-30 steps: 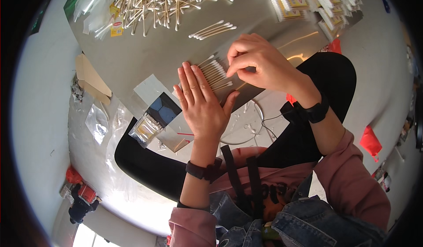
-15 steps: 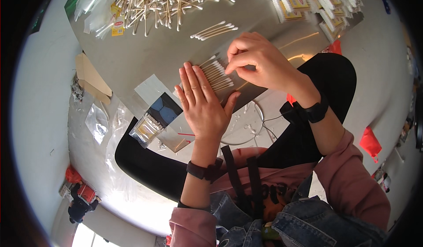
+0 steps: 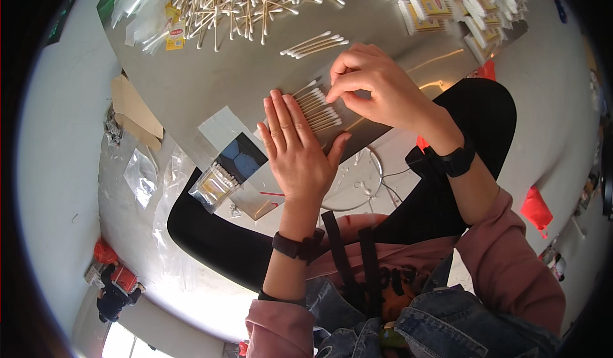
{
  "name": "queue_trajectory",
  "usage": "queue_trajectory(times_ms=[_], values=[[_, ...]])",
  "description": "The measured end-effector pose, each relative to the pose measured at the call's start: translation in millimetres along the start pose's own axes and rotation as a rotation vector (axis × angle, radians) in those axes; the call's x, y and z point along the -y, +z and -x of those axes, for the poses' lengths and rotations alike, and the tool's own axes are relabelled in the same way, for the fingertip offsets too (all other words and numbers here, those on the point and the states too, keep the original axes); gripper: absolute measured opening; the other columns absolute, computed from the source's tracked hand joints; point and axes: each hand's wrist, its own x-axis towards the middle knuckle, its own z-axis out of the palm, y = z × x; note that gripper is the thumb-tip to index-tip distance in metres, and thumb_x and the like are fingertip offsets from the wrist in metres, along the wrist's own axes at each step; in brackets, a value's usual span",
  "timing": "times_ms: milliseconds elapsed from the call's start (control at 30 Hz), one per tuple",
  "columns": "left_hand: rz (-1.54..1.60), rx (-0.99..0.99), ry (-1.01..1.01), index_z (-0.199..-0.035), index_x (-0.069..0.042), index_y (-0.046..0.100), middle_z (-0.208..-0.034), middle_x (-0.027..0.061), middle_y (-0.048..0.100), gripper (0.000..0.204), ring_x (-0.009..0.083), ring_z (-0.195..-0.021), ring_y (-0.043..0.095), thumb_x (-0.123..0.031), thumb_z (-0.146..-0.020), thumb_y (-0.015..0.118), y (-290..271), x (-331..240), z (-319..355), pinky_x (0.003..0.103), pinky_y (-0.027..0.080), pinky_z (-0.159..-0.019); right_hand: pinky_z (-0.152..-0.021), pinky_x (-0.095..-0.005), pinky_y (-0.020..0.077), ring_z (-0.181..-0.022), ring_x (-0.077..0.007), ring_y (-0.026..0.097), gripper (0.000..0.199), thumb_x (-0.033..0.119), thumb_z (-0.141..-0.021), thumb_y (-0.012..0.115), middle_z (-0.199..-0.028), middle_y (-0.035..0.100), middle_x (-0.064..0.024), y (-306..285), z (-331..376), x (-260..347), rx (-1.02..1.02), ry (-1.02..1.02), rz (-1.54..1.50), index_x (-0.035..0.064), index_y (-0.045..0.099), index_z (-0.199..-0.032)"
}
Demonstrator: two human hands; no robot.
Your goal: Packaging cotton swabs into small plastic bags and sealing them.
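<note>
A row of cotton swabs (image 3: 321, 109) lies side by side on the shiny metal sheet (image 3: 236, 77) that serves as a work surface. My left hand (image 3: 295, 147) rests flat with fingers straight, its edge against the left ends of the swabs. My right hand (image 3: 377, 87) hovers over the row from the right, thumb and forefinger pinched at the swab tips; whether a swab is in the pinch I cannot tell. Both wrists wear dark bands.
A big loose heap of cotton swabs (image 3: 255, 4) lies at the far edge, with a small aligned bunch (image 3: 314, 44) below it. Packed swab bags (image 3: 460, 4) pile at the upper right. A filled clear bag (image 3: 214, 186) and empty plastic bags (image 3: 142, 178) lie at the left.
My right hand has shifted slightly down over the swab row, fingers working at the tips. My left hand stays flat in place.
</note>
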Motion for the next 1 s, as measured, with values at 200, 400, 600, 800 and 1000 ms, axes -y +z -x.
queue_trajectory(times_ms=[200,400,600,800,1000], values=[[0.007,-0.005,0.001,-0.149,0.01,0.022,-0.157,0.0277,0.023,0.102,0.0401,-0.148,0.017,-0.067,-0.089,0.05,0.0,0.0,-0.3,0.054,0.014,-0.119,-0.087,-0.0348,0.0447,-0.088,-0.02,0.058,0.018,-0.005,-0.074,0.067,-0.087,0.06,0.0008,-0.9,-0.3,-0.6,0.013,-0.014,0.023,0.0113,0.072,-0.08],[0.002,-0.01,0.003,-0.149,0.01,0.022,-0.157,0.0277,0.023,0.102,0.0402,-0.148,0.017,-0.068,-0.089,0.049,1.0,1.1,0.2,0.053,0.014,-0.119,-0.088,-0.0364,0.0444,-0.091,-0.0209,0.059,0.013,0.0,-0.077,0.067,-0.088,0.061,0.0009,3.7,-1.9,-2.5,-0.02,-0.001,0.023,0.0121,0.072,-0.08],[0.001,-0.006,-0.001,-0.15,0.01,0.022,-0.156,0.0276,0.023,0.102,0.0398,-0.148,0.018,-0.068,-0.089,0.05,0.1,0.3,-0.5,0.053,0.014,-0.119,-0.089,-0.0385,0.0443,-0.092,-0.0221,0.059,0.01,0.005,-0.079,0.066,-0.089,0.062,0.0005,1.6,-2.8,-1.6,0.017,0.0,0.038,0.0124,0.072,-0.081],[0.0,-0.016,-0.008,-0.149,0.009,0.023,-0.157,0.0269,0.024,0.102,0.0385,-0.149,0.018,-0.067,-0.088,0.052,0.2,-0.1,-0.4,0.052,0.014,-0.12,-0.089,-0.0384,0.0442,-0.092,-0.0222,0.058,0.013,0.003,-0.08,0.064,-0.089,0.061,0.0001,3.9,-4.2,-2.4,-0.02,0.016,0.009,0.0125,0.072,-0.085],[0.034,-0.041,-0.003,-0.15,0.008,0.023,-0.156,0.0259,0.026,0.1,0.0388,-0.148,0.02,-0.064,-0.089,0.054,0.3,1.5,0.8,0.054,0.014,-0.119,-0.089,-0.0375,0.0447,-0.093,-0.0234,0.058,0.02,0.0,-0.081,0.064,-0.093,0.062,-0.0015,2.3,-6.9,1.8,-0.001,0.022,0.036,0.012,0.071,-0.096]])
